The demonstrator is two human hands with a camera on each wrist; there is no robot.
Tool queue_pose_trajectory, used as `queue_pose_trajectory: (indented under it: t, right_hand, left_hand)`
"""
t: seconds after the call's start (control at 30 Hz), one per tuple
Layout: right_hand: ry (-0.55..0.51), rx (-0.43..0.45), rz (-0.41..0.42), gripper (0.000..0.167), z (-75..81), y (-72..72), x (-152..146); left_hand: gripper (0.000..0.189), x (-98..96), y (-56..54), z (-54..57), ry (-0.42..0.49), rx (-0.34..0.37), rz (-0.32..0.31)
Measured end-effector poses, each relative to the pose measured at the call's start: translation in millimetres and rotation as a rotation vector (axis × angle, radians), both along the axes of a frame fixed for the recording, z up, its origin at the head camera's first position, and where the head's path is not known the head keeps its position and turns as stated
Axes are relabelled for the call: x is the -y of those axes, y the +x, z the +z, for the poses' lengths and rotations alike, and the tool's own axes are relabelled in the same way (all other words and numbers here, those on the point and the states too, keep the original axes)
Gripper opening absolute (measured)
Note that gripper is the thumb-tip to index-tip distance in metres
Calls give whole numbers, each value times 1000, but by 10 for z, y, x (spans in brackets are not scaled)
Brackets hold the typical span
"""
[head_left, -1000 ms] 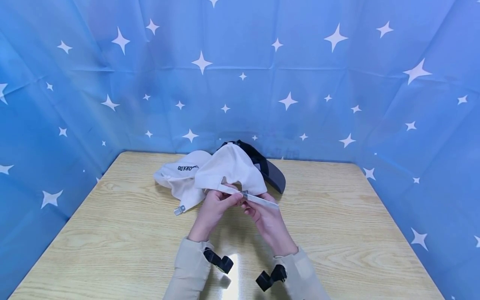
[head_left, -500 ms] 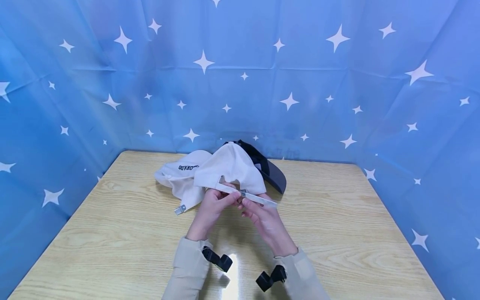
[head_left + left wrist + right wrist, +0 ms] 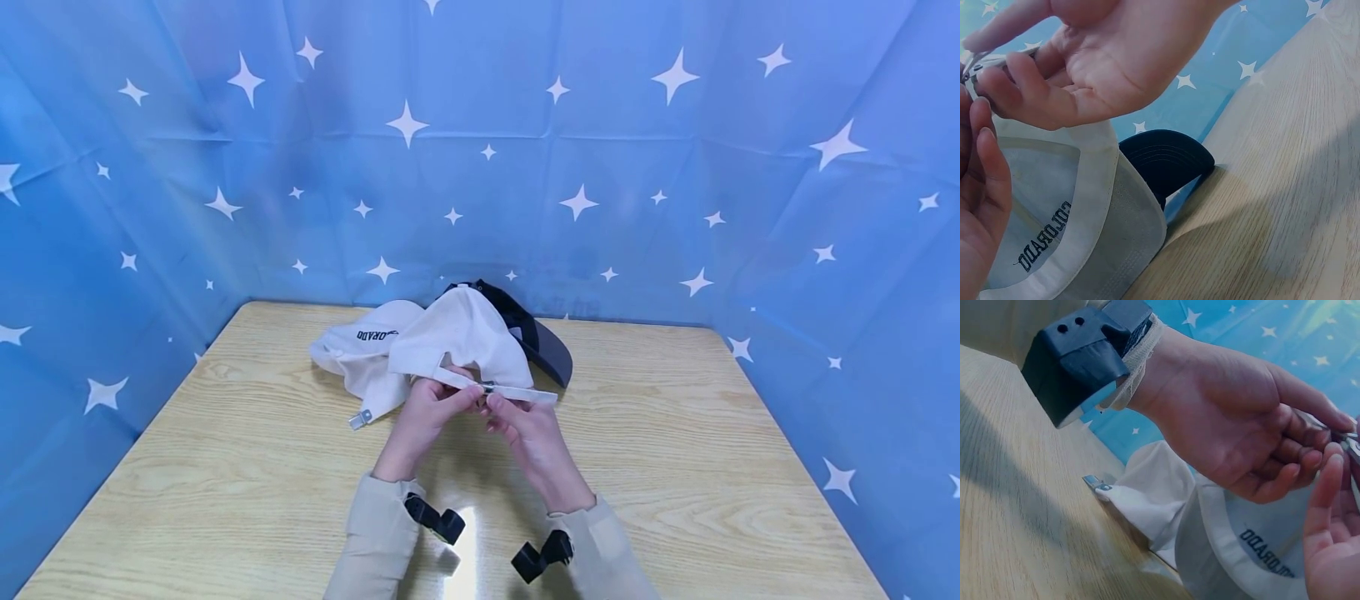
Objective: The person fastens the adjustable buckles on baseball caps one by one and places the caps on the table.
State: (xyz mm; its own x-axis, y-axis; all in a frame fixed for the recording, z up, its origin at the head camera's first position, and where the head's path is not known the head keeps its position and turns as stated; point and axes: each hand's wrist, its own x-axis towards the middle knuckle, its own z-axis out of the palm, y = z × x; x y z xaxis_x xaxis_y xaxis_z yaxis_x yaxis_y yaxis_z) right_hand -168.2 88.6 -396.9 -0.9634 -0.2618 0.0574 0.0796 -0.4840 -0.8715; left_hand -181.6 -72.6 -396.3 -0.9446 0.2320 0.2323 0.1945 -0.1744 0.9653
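A white baseball cap [image 3: 465,329] is held up with its back opening towards me. Across that opening runs its strap [image 3: 531,394], with a small metal buckle [image 3: 487,387] near the middle. My left hand [image 3: 422,421] pinches the strap just left of the buckle, thumb on top. On the other side, my right hand [image 3: 538,442] pinches at the buckle, and the loose strap end sticks out to the right above it. Both wrist views look into the cap, where COLORADO lettering [image 3: 1044,237] shows from inside. Fingers hide part of the buckle.
Another white cap [image 3: 367,358] with dark lettering lies to the left, its metal clasp [image 3: 1094,482] on the wooden table [image 3: 225,467]. Behind the held cap, a dark cap [image 3: 551,350] sits with its brim to the right. A blue starred curtain [image 3: 480,167] surrounds the table.
The loose strap end has swung up from slanting downward to nearly level. My right thumb has come up beside the buckle. The left hand and the other caps stay about where they were.
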Motion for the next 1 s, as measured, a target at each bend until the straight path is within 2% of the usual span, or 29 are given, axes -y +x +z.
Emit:
queue_pose_trajectory:
  t: [0.27, 0.57, 0.63, 0.83, 1.0]
  right_hand:
    - [13, -22, -25, 13, -16, -4, 3]
    - [42, -27, -48, 19, -22, -8, 5]
    - [50, -26, -55, 19, -21, -12, 6]
    - [71, -6, -73, 25, -11, -19, 6]
    - [54, -7, -58, 22, -7, -27, 9]
  left_hand:
    - [18, -1, 1, 4, -5, 20, -1]
    - [13, -15, 102, 176, -19, 25, 10]
    - [13, -19, 90, 156, -16, 21, 15]
    - [19, -25, 7, 3, -2, 37, 19]
    - [28, -9, -20, -45, 37, 61, 24]
